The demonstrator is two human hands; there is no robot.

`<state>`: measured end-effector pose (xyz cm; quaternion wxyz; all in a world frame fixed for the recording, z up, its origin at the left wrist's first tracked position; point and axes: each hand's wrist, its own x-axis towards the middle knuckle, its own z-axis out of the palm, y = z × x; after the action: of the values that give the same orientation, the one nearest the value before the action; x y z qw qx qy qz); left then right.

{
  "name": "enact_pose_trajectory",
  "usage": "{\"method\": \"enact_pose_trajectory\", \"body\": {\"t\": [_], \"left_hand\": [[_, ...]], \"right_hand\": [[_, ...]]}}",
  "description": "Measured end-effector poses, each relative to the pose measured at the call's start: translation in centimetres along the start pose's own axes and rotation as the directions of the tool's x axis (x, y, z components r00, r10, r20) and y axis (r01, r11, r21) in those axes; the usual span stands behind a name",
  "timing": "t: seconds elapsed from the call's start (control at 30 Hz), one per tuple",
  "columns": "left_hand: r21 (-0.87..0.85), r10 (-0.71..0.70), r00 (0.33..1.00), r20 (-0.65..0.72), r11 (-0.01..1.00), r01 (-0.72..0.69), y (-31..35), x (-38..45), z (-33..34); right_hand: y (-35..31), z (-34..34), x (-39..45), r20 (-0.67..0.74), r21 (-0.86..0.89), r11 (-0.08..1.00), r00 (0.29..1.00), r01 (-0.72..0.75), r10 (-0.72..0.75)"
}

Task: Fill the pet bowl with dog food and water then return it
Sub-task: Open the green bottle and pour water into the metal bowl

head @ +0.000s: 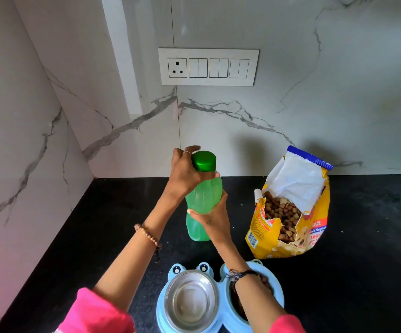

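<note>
Green bottle [203,200] stands upright, cap [204,160] topmost.

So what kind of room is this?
Probably a home kitchen: a black countertop against marble-look wall tiles, a switch panel with a socket above it, and an open dog food bag.

Left of the green bottle [203,200] the black counter [103,224] lies bare to the wall. Right of the bottle, the torn food bag [288,212] stands near, leaving a narrow gap.
</note>
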<state>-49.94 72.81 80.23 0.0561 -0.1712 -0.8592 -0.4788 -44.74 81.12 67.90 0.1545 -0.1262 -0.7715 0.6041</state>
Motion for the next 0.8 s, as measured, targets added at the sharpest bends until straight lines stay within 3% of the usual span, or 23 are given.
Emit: {"method": "enact_pose_trajectory", "body": {"t": [0.17,0.27,0.33,0.53,0.8], "left_hand": [[0.095,-0.004,0.997,-0.074,0.995,0.011,0.0,0.3,0.9],[-0.099,-0.010,0.995,0.102,0.995,0.020,-0.5,0.1,0.3],[-0.195,0.009,0.989,0.150,0.981,0.021,-1.0,-0.4,-0.4],[-0.190,-0.003,0.998,-0.066,0.982,-0.009,-1.0,-0.6,-0.3],[-0.068,0.017,0.958,-0.285,0.997,-0.038,0.2,-0.8,1.6]], "right_hand": [[0.0,0.0,0.0,0.010,0.009,1.000,1.000,-0.010,0.010],[0.0,-0.1,0.0,0.004,0.000,1.000,1.000,0.000,0.000],[0.0,-0.1,0.1,0.001,-0.008,1.000,1.000,0.008,-0.008],[0.0,0.0,0.1,0.005,0.002,1.000,1.000,0.009,-0.009],[0.3,0.0,0.3,0.003,0.034,0.999,1.000,0.008,-0.008]]}}
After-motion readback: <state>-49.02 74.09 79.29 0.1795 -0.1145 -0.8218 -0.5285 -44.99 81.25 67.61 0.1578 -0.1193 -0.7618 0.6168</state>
